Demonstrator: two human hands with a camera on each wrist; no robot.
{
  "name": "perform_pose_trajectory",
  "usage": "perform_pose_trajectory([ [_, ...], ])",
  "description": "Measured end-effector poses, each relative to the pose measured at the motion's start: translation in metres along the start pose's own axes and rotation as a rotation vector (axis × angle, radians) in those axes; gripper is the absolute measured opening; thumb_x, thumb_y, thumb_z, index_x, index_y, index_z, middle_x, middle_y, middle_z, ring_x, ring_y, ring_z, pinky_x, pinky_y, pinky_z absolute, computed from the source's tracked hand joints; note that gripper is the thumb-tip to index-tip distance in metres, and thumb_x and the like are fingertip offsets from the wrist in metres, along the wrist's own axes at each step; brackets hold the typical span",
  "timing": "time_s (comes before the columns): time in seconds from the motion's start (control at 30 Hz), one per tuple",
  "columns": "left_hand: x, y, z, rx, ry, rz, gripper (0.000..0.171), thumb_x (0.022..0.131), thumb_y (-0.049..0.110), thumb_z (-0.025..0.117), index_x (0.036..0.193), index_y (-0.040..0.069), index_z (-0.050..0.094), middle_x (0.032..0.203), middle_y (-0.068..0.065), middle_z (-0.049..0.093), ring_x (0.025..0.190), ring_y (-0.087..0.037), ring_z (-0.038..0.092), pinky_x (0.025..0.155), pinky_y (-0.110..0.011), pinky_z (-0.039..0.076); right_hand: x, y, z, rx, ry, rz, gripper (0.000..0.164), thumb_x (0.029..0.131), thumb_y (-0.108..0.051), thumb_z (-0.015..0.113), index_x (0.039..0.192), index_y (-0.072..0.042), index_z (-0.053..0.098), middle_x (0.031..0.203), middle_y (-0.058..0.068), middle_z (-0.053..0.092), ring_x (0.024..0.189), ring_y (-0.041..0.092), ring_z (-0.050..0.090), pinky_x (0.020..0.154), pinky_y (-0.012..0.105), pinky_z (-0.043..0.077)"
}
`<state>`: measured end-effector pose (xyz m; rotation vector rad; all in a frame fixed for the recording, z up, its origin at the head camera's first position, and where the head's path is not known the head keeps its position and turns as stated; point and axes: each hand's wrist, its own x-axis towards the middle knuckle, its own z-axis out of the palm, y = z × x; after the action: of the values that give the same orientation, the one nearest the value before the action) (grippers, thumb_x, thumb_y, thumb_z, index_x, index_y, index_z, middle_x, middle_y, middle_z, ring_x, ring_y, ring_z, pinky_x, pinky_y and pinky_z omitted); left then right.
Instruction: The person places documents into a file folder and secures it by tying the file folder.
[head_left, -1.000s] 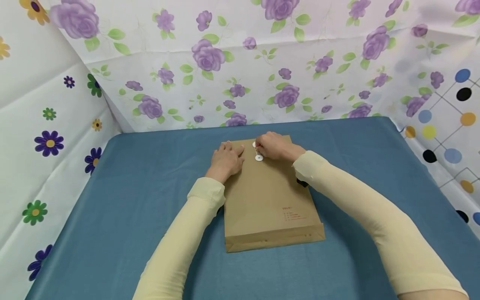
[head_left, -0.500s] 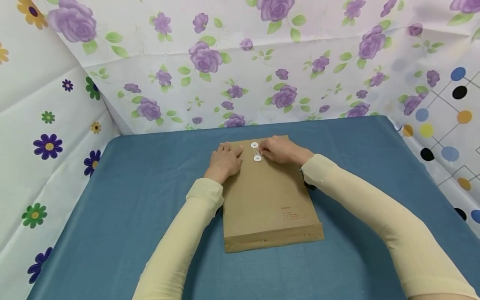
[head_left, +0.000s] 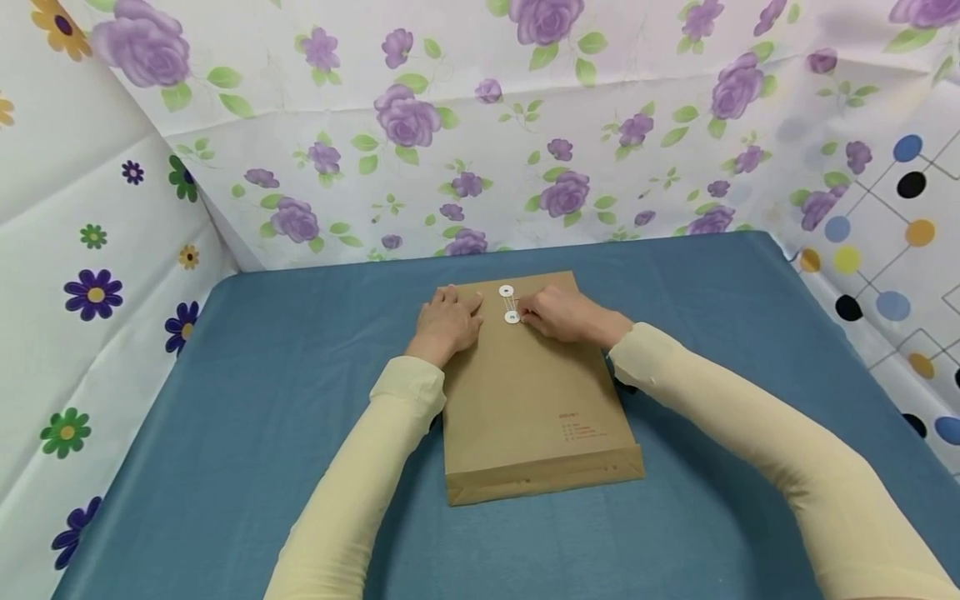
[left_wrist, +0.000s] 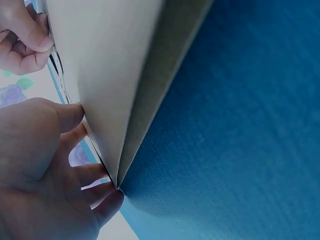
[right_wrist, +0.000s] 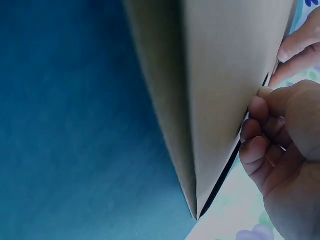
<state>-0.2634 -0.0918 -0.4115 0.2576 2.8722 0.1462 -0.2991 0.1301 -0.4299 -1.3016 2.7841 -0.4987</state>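
A brown paper document envelope (head_left: 536,383) lies on the table, its flap end away from me. Two white round buttons sit near that end, an upper button (head_left: 506,291) and a lower button (head_left: 512,317), with thin string (head_left: 509,303) wound between them. My left hand (head_left: 448,321) presses the envelope's upper left edge with spread fingers, which the left wrist view shows resting along the paper. Just right of the lower button, my right hand (head_left: 562,313) has thumb and index finger pinched together on the string's end. In the right wrist view its other fingers (right_wrist: 254,150) are curled.
A blue cloth (head_left: 315,375) covers the table. Behind it hangs a white curtain with purple flowers (head_left: 405,117). Patterned sheets stand at both sides, daisies (head_left: 93,293) on the left and coloured dots (head_left: 892,306) on the right.
My right hand has moved from over the upper button, around to the right and down beside the lower one, uncovering both buttons and the string. My left hand stays on the envelope.
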Motion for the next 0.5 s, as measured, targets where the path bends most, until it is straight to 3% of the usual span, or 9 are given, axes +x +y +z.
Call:
perform_pose_trajectory([
  [0.13,-0.001,0.001,0.0,-0.01,-0.006,0.005,0.055,0.111,0.036,0.041,0.164,0.027,0.029,0.169,-0.019,0.016,0.156,-0.037,0.013,0.121,-0.054,0.022,-0.005,-0.004,0.0,0.002,0.01,0.005,0.025,0.104,-0.008,0.059,0.079,-0.012,0.057,0.066,-0.002,0.044,0.059,0.013,0.041,0.06,0.03,0.035],
  [0.5,0.0,0.0,-0.001,-0.003,-0.002,0.001,0.054,0.111,0.036,0.041,0.163,0.027,0.03,0.169,-0.019,0.017,0.156,-0.038,0.013,0.121,-0.054,0.022,-0.009,-0.014,0.002,-0.008,-0.042,0.065,0.02,0.105,-0.011,0.058,0.086,-0.013,0.062,0.073,-0.003,0.055,0.062,0.013,0.046,0.065,0.032,0.041],
])
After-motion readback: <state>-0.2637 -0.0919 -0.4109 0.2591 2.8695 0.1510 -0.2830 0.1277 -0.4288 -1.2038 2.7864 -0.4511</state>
